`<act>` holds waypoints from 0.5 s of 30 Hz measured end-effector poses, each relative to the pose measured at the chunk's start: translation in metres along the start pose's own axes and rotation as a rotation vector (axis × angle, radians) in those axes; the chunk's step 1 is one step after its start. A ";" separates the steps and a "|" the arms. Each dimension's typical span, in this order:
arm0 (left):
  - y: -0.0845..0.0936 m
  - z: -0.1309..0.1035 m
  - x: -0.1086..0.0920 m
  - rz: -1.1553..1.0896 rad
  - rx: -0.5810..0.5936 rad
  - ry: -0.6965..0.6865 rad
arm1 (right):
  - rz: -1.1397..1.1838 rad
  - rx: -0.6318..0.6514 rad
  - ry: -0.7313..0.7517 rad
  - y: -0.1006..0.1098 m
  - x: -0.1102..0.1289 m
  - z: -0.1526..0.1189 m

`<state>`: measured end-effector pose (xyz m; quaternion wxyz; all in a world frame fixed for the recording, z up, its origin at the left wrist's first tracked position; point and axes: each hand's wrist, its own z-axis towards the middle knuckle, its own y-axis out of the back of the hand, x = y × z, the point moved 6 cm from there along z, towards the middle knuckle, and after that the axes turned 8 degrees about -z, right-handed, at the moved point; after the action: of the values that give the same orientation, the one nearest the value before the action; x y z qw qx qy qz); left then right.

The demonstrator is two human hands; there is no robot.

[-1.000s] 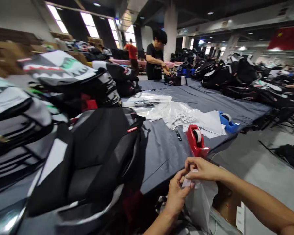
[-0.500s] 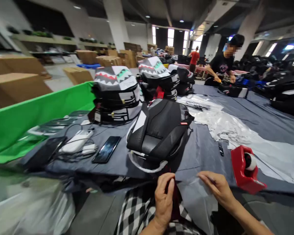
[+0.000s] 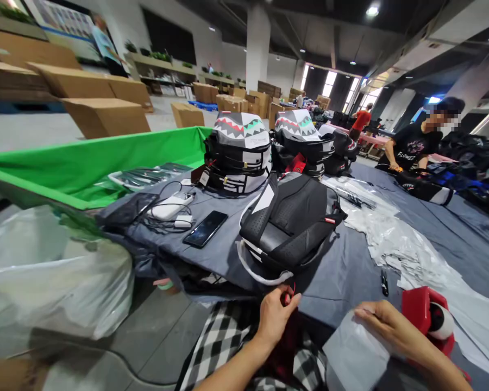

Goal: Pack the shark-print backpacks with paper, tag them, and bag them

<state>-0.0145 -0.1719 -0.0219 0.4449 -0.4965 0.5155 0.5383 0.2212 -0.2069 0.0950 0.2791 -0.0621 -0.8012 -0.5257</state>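
My left hand (image 3: 275, 315) is closed in a pinch just below the front of a black backpack (image 3: 287, 220). A small red thing (image 3: 286, 298) with a thin cord shows at its fingertips; its kind is unclear. Something dark red hangs in shadow beneath this hand. My right hand (image 3: 385, 320) pinches the upper edge of a clear plastic bag (image 3: 356, 347), which hangs over my lap. The backpack lies on the grey cloth-covered table (image 3: 215, 266), straps facing up, with a white handle loop toward me. A red tape dispenser (image 3: 421, 309) stands beside my right hand.
Stacked backpacks (image 3: 240, 152) with shark-teeth prints stand behind. A phone (image 3: 206, 228) and a white charger (image 3: 173, 206) with cables lie left. Plastic bags (image 3: 411, 255) spread over the right side. A green-lined bin (image 3: 81, 163) borders the left. A co-worker (image 3: 415, 136) handles a bag at far right.
The view has turned left and down, so things on the table sit farther right. My right hand, with the plastic bag, has moved away from my left hand, which keeps its pinch.
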 end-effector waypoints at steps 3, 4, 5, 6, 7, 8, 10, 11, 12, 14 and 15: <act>0.007 -0.010 0.004 -0.310 0.054 0.164 | -0.428 -0.073 -0.078 0.006 -0.010 0.010; 0.006 -0.013 0.005 -0.415 0.075 0.231 | -0.572 -0.094 -0.097 0.001 -0.009 0.016; 0.004 -0.016 0.007 -0.521 0.096 0.298 | -0.689 -0.111 -0.103 -0.008 -0.005 0.024; 0.002 -0.019 0.007 -0.624 0.116 0.359 | -0.773 -0.116 -0.088 -0.021 0.000 0.032; 0.000 -0.022 0.007 -0.719 0.141 0.416 | -0.826 -0.103 -0.053 -0.036 0.007 0.041; 0.000 -0.024 0.005 -0.797 0.170 0.465 | -0.845 -0.073 -0.003 -0.053 0.013 0.049; 0.004 -0.027 -0.001 -0.885 0.226 0.530 | -0.781 -0.002 0.095 -0.081 0.023 0.065; 0.007 -0.027 -0.005 -0.900 0.248 0.550 | -0.686 0.023 0.131 -0.090 0.026 0.073; 0.011 -0.027 -0.010 -0.904 0.259 0.558 | -0.533 0.032 0.146 -0.094 0.027 0.081; 0.016 -0.026 -0.019 -0.862 0.260 0.485 | -0.153 0.004 0.114 -0.086 0.026 0.098; 0.017 -0.026 -0.023 -0.792 0.265 0.395 | 0.011 -0.019 0.082 -0.079 0.024 0.106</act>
<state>-0.0268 -0.1978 0.0039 0.5692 -0.6872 0.4254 0.1512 0.1296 -0.1532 0.0126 0.3138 -0.0475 -0.7837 -0.5340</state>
